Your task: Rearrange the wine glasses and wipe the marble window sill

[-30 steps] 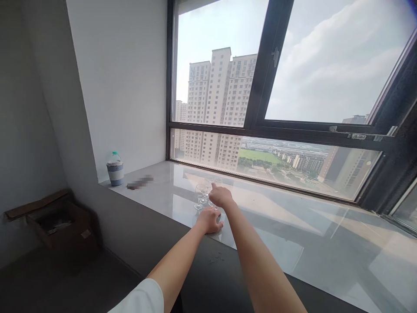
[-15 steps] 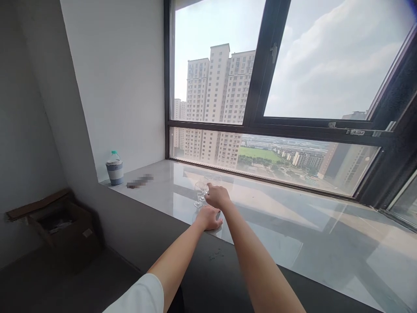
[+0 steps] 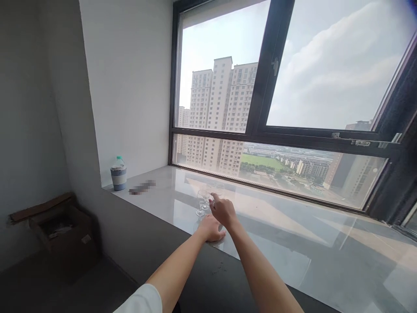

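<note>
Several clear stemmed glasses stand close together on the glossy windowsill; the nearest glass (image 3: pixel 200 208) is upright, just left of my hands. My right hand (image 3: pixel 224 211) is closed, its curled fingertips against the right side of the cluster. What those fingers grip is hidden. Lower and nearer the sill's front edge, my left hand (image 3: pixel 210 228) curves palm down with the thumb to the right. A faint clear glint shows between its thumb and fingers, too small to name. Behind the knuckles, faint rims of further glasses (image 3: pixel 219 188) show.
A blue-and-white cup (image 3: pixel 118 179) with a green-capped clear bottle (image 3: pixel 120 160) stands at the sill's left end, beside a blurred-out object (image 3: pixel 142 187). An open cardboard box (image 3: pixel 65 234) sits on the floor at left. The dark window frame (image 3: pixel 293 139) borders the sill (image 3: pixel 280 230).
The camera view has tilted up slightly, so everything sits lower in the picture. My right hand has come a little closer to my left one. The glasses keep their places.
</note>
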`<state>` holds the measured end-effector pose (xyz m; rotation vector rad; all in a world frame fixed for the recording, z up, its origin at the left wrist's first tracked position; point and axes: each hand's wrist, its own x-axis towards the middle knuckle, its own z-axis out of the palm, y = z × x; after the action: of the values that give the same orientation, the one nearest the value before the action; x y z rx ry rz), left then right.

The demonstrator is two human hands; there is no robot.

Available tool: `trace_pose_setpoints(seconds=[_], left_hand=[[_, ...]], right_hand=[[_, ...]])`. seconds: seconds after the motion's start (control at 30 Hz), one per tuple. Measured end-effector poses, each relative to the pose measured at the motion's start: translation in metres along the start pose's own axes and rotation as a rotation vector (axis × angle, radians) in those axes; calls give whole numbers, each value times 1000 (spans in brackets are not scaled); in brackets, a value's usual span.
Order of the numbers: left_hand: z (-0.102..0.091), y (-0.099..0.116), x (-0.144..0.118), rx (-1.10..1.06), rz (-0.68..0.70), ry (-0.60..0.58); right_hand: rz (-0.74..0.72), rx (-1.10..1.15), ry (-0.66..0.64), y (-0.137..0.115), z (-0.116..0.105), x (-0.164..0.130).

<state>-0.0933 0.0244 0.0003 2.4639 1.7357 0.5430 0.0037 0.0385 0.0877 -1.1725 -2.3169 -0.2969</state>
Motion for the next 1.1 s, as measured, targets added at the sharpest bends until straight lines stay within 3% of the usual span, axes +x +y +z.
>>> trace_pose_setpoints(seconds=[0.17, 0.33, 0.43, 0.57, 0.73, 0.9, 1.1], left_hand=[[6, -4, 1, 43, 25, 36], [9, -8, 2, -41, -16, 60], [8, -9, 3, -108, -46, 111], [6, -8, 4, -145, -77, 114], [5, -8, 2, -190, -30, 135], [3, -6, 0, -226, -31, 132], [1, -4, 0, -94, -54, 44]], right_hand=[[77, 156, 268, 13, -2, 2], [321, 194, 456, 29, -11, 7], [507, 172, 394, 42, 1, -6], [669, 252, 246, 52, 37, -34], [740, 458, 99, 35, 70, -46], [737, 528, 44, 20, 68, -41], [564, 366, -29, 49, 51, -62]])
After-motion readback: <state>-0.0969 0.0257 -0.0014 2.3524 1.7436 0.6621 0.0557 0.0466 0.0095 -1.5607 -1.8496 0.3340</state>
